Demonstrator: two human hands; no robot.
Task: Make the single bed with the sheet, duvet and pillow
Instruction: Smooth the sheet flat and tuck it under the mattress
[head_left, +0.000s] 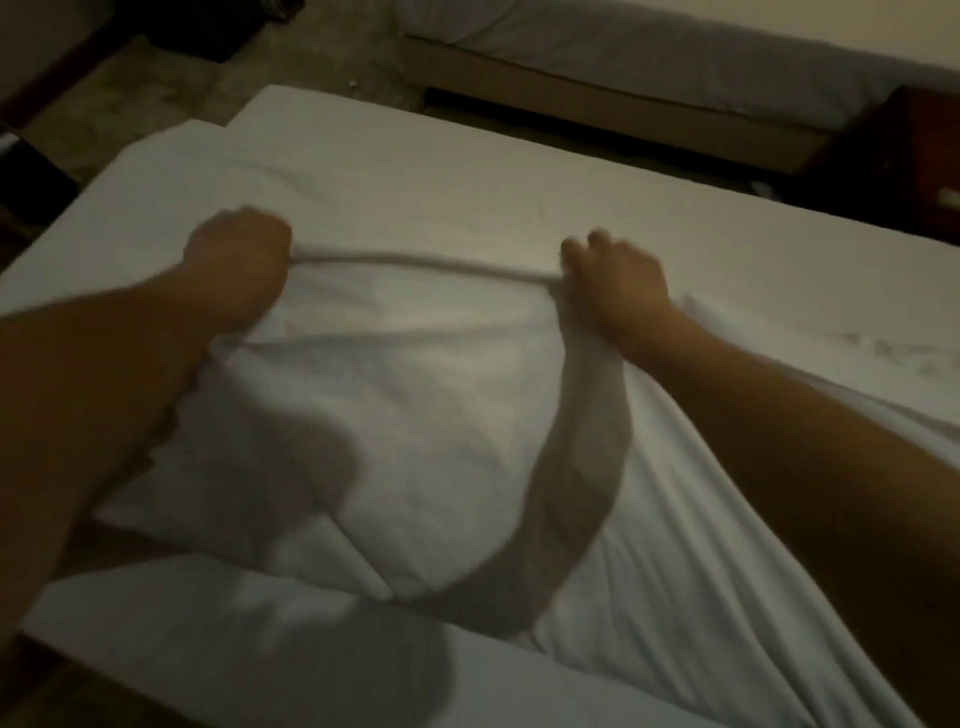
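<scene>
A single bed (467, 171) covered in white fills most of the head view. A white sheet (415, 415) hangs bunched between my arms, its top edge stretched taut from fist to fist. My left hand (239, 260) is clenched on the left end of that edge. At the other end, my right hand (618, 280) grips it with the cloth draping down below the wrist. More white fabric (701, 571) trails off to the lower right over the mattress. The picture is dim and blurred, so I cannot tell sheet from duvet with certainty. No pillow shows.
A second bed (649, 62) with a grey cover and a wooden base stands across the floor at the top right. A dark wooden nightstand (893, 156) sits at the far right. Mottled floor (171, 93) runs along the bed's far left side.
</scene>
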